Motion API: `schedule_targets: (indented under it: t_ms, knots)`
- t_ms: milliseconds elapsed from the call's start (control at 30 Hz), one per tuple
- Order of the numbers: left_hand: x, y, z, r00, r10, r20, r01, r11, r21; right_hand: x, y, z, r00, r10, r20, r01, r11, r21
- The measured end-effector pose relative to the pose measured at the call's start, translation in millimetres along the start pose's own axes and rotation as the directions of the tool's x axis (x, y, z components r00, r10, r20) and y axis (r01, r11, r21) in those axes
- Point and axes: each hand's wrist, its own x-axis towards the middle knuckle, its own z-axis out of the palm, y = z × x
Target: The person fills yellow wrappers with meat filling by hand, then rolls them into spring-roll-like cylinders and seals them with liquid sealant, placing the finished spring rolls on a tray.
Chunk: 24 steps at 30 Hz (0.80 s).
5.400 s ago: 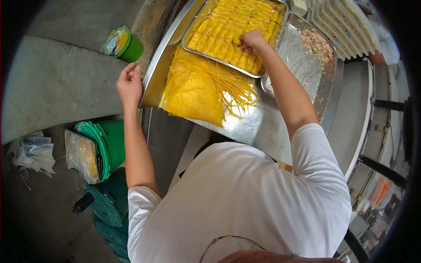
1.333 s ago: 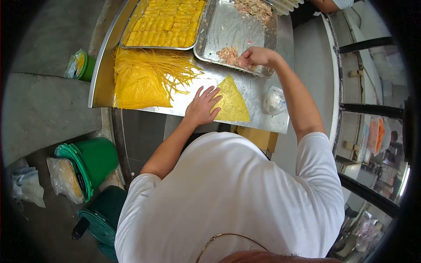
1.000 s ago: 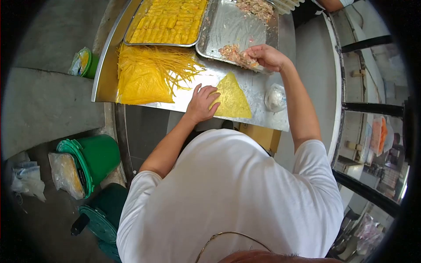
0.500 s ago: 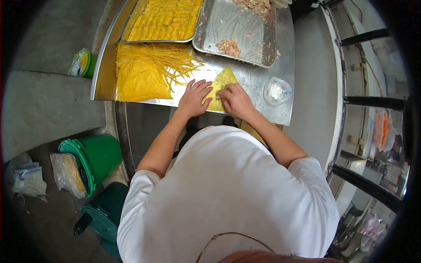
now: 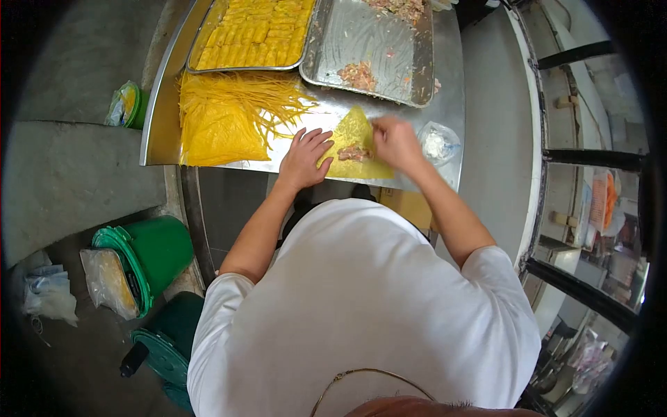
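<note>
Green plastic makes up the bucket on the floor at the left, with a clear plastic bag against its left side. Right of it, at the left end of the metal desk, I see a pile of yellow wrapper sheets, loose strips spilling along its far and right sides. Beyond the pile, a metal tray carries close rows of yellow rolls. The left hand is spread flat at the left edge of a single yellow wrapper, which lies at the desk's near edge with a strip of pinkish filling across it. Farther off, a second tray holds two heaps of similar filling. The right hand, blurred, is curled over the wrapper's right side; whether it grips anything, I cannot tell. Just right of it sits a clear bag of something white.
</note>
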Motion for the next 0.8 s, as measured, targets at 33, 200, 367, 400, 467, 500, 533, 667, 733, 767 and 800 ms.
schedule_targets:
  t_ms: [33, 200, 367, 400, 467, 500, 533, 667, 733, 767, 800]
  knots:
    - [0.1, -0.3, 0.6, 1.000, -0.002, -0.002, 0.002, 1.000, 0.004, 20.7, -1.0, -12.2, 0.997, 0.036, -0.071, -0.032, 0.997, 0.064]
    - [1.1, 0.5, -0.4, 1.000, -0.006, -0.003, 0.006, 1.000, 0.017, 140.6, 81.1, -9.8, 0.991, 0.124, 0.040, -0.120, 0.988, -0.095]
    - [2.0, 1.3, -0.9, 0.999, -0.005, -0.037, 0.005, 1.000, -0.011, 172.1, 87.4, -1.7, 0.801, 0.217, 0.558, -0.195, 0.976, -0.101]
    - [-0.1, 2.7, -0.4, 0.999, -0.015, -0.035, 0.015, 1.000, -0.016, 171.9, 85.0, -4.8, 0.740, 0.246, 0.625, -0.187, 0.969, -0.160]
    - [2.1, 1.1, -1.7, 0.999, 0.003, -0.037, -0.003, 1.000, -0.005, 171.7, 81.2, -14.4, 0.730, 0.228, 0.644, -0.252, 0.966, -0.057]
    - [1.7, 0.3, -1.2, 0.999, 0.002, -0.037, -0.002, 1.000, -0.005, 169.5, 76.2, -20.0, 0.725, 0.213, 0.655, -0.321, 0.946, 0.048]
    - [1.8, -0.5, -0.6, 0.999, 0.006, -0.042, -0.006, 1.000, -0.004, 167.4, 69.6, -21.2, 0.726, 0.213, 0.654, -0.321, 0.946, 0.049]
    - [2.2, 0.3, -1.0, 0.999, 0.018, -0.051, -0.019, 1.000, -0.004, 156.0, 37.6, -25.6, 0.827, 0.081, 0.556, -0.066, 0.997, -0.048]
    - [1.7, -0.4, -0.6, 0.999, 0.019, -0.049, -0.019, 1.000, -0.009, 147.5, 26.4, -31.7, 0.846, 0.024, 0.533, -0.013, 1.000, -0.023]
    - [1.7, -1.1, 0.0, 0.999, 0.020, -0.050, -0.021, 1.000, -0.014, 143.2, 21.4, -36.2, 0.829, 0.045, 0.558, -0.101, 0.992, 0.069]
    - [1.7, -1.2, 0.3, 0.999, 0.021, -0.048, -0.022, 1.000, -0.018, 137.0, 17.2, -38.6, 0.810, 0.063, 0.582, -0.188, 0.970, 0.157]
